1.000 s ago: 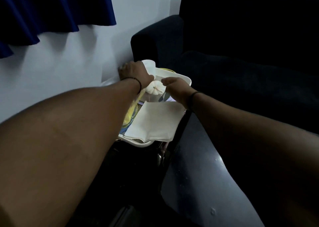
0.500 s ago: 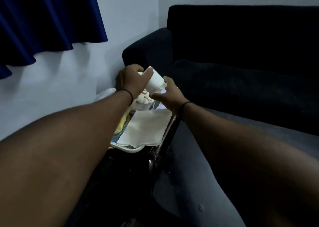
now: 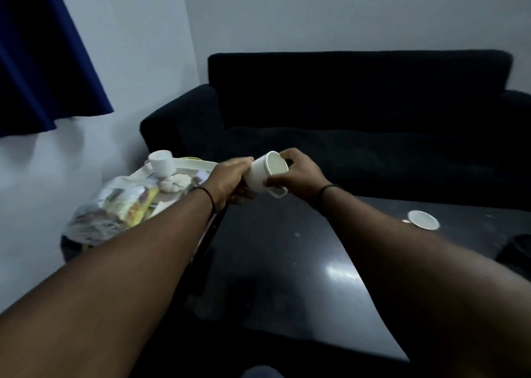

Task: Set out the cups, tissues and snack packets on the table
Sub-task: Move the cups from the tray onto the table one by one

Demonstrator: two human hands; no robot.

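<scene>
Both hands hold a white cup (image 3: 263, 173) tilted on its side above the far left corner of the dark table (image 3: 287, 262). My left hand (image 3: 230, 180) grips its base end; my right hand (image 3: 296, 176) curls round its rim, just above the handle. A white tray (image 3: 201, 163) on the left carries another white cup (image 3: 161, 163) turned upside down, a clear bag of snack packets (image 3: 115, 208) and some pale wrapped items. One white cup (image 3: 423, 219) stands on the table at the right.
A dark sofa (image 3: 359, 119) runs along the table's far side. A blue curtain (image 3: 43, 61) hangs at the upper left against the white wall. A dark object (image 3: 517, 251) lies at the table's right edge.
The cup has been lifted off the tray and carried right, over the table corner, with both hands on it. My view has swung right, showing the table and the cup standing there.
</scene>
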